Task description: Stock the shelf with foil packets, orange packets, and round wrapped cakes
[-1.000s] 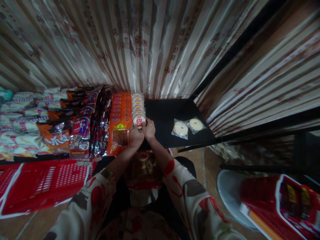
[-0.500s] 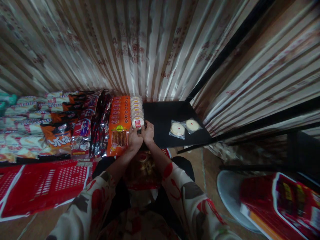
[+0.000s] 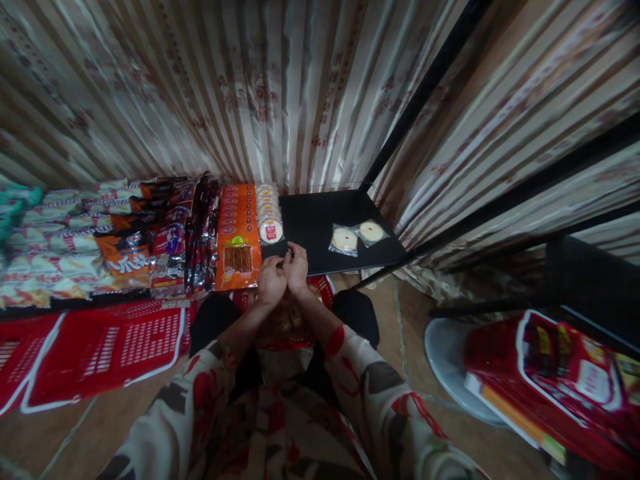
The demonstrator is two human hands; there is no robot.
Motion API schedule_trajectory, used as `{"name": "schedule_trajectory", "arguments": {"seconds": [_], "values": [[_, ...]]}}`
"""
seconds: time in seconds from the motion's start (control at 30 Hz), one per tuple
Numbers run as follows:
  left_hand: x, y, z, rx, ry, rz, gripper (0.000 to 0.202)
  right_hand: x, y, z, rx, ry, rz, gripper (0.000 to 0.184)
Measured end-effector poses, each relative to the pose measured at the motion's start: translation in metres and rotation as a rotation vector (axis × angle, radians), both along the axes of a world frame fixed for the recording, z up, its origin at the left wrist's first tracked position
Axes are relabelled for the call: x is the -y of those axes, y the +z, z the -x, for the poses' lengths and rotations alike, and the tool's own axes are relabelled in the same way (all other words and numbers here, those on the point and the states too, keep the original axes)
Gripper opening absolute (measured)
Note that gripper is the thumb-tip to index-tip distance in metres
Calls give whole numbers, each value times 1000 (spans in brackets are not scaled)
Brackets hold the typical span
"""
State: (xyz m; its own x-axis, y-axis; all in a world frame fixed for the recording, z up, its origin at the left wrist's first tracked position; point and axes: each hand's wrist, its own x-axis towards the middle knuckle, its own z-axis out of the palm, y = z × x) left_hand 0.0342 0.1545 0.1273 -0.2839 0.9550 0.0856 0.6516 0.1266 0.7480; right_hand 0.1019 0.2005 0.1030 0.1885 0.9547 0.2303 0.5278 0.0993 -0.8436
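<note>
My left hand [image 3: 271,281] and my right hand [image 3: 297,267] are pressed together at the front edge of the black shelf [image 3: 315,220], fingers curled; what they hold, if anything, is hidden. Just beyond them a row of round white cakes in clear wrappers [image 3: 269,212] stands on edge, and the front one shows a red label. Neither hand touches the row. Two loose wrapped cakes [image 3: 345,239] [image 3: 373,231] lie flat on the shelf to the right.
Orange snack packs [image 3: 239,230] and several more snack bags [image 3: 125,247] fill the shelf to the left. A red basket [image 3: 100,347] lies at lower left. A red bag [image 3: 290,323] rests in my lap. At the right a white stool [image 3: 445,367] holds red packs [image 3: 555,380]. Striped curtains hang behind.
Both hands have let go of the front cake in the row and drawn back toward me to the shelf's front edge. The view has shifted slightly.
</note>
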Motion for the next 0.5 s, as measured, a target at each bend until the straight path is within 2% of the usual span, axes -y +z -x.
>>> {"name": "schedule_trajectory", "arguments": {"seconds": [0.13, 0.27, 0.5], "values": [[26, -5, -7, 8, -49, 22, 37, 27, -5, -8, -59, 29, -25, 37], [51, -13, -14, 8, -107, 99, 36, 55, -22, -17, -77, 68, 5, 39], [77, -38, -19, -56, -215, 309, 31, 86, -53, -28, 184, 106, 238, 35]]}}
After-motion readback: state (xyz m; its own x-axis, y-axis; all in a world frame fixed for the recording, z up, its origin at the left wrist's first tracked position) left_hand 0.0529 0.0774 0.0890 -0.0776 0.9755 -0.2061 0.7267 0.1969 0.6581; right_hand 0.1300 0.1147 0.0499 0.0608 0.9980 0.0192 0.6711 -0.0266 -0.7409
